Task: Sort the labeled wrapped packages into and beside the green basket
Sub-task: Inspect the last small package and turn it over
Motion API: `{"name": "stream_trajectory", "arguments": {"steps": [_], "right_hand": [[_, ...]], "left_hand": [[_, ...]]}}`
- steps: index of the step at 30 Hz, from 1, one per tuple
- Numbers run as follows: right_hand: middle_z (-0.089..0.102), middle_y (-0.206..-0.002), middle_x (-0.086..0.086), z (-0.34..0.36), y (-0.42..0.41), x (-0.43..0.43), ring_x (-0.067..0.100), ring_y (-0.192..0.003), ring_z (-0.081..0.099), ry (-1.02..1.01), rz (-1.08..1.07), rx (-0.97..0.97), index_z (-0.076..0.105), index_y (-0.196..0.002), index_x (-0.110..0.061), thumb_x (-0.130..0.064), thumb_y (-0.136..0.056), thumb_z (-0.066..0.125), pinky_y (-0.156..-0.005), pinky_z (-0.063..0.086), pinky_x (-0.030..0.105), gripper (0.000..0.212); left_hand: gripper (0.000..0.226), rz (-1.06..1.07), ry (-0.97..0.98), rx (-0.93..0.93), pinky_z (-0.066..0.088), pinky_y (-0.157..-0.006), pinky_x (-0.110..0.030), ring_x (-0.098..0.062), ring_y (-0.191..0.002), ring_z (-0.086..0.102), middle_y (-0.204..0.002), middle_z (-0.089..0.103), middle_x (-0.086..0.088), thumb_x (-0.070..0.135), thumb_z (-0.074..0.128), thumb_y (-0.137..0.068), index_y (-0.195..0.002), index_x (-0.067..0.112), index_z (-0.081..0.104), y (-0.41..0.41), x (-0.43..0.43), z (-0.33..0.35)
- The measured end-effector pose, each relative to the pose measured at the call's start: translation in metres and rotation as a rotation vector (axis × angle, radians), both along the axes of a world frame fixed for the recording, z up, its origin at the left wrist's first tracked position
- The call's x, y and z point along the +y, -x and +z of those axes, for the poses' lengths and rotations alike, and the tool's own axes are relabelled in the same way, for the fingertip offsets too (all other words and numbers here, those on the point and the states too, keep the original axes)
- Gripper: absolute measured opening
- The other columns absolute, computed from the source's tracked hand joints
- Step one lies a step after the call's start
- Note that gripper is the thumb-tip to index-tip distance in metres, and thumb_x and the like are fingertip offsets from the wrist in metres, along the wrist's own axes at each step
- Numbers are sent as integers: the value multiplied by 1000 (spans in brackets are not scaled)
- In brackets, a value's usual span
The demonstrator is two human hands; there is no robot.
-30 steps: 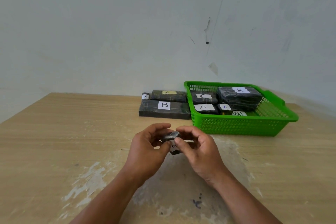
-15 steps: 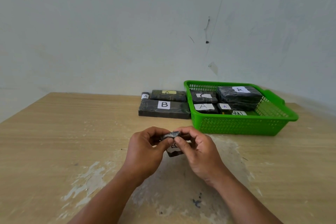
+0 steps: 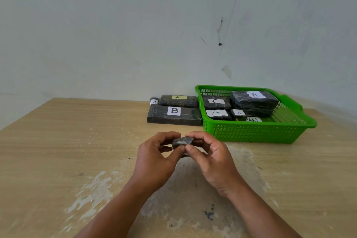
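Together, both hands, left (image 3: 154, 160) and right (image 3: 212, 162), pinch a small wrapped package (image 3: 182, 141) between their fingertips.

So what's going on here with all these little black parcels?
A person pinches a small dark wrapped package between the left hand and right hand over the wooden table. Several labeled packages lie in the green basket; three more, including the long package marked B, sit just left of it.
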State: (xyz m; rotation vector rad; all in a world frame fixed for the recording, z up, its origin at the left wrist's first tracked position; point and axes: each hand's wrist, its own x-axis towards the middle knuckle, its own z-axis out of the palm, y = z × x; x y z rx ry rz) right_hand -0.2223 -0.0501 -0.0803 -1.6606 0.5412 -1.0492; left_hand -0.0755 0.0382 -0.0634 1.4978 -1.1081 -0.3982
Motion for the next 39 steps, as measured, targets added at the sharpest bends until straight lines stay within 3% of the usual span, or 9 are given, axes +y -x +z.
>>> {"name": "stream_trajectory", "arguments": {"steps": [8,12,17,21,24,32,39], "right_hand": [[77,-104,6,-1,-1,0,22,-104,75,-3,14,-15,72,-111,-16,-5,-95,73,-91,63,39,20],[77,-110,4,-1,-1,-1,19,-111,73,-2,1,-21,73,-115,-15,-3,-95,73,-98,61,39,23],[75,-120,1,1,0,-1,18,-122,68,-11,14,-36,73,-119,-19,-8,-95,74,-106,56,44,26],[76,-116,9,2,1,0,26,-118,70,-77,35,-92,74,-114,-13,-9,-92,74,-107,54,51,22],[77,-111,10,2,0,1,30,-114,71,-123,17,-121,76,-103,-16,-18,-89,73,-105,55,53,15],[75,-107,5,1,-1,0,25,-110,71,-109,4,-110,76,-94,-19,-19,-87,74,-95,60,37,7],[73,-110,9,1,2,0,27,-111,70,-104,44,-127,73,-98,-7,-13,-86,70,-92,60,37,14]], "left_hand": [[16,42,-14,-14,56,-81,-24,0,-86,69,-85,76,22,25,85,-81,-93,31,77,-1,0,1],[21,-8,-34,61,60,-83,-30,0,-86,70,-92,77,18,22,84,-83,-100,30,75,0,-1,1],[29,-205,-61,250,58,-95,-36,-8,-111,70,-112,77,10,19,75,-92,-118,31,72,-2,1,1],[20,-237,-43,350,57,-94,-32,-13,-108,73,-110,78,4,17,65,-99,-115,23,76,0,1,3],[20,-210,-38,336,58,-85,-23,-11,-102,75,-103,80,3,7,69,-96,-110,18,78,1,1,3],[23,-209,-19,343,59,-83,-22,-14,-99,76,-101,81,-2,-2,69,-92,-109,12,77,2,1,2],[25,-198,9,345,60,-84,-22,-13,-99,77,-103,80,-3,6,78,-87,-111,13,74,5,2,1]]}}
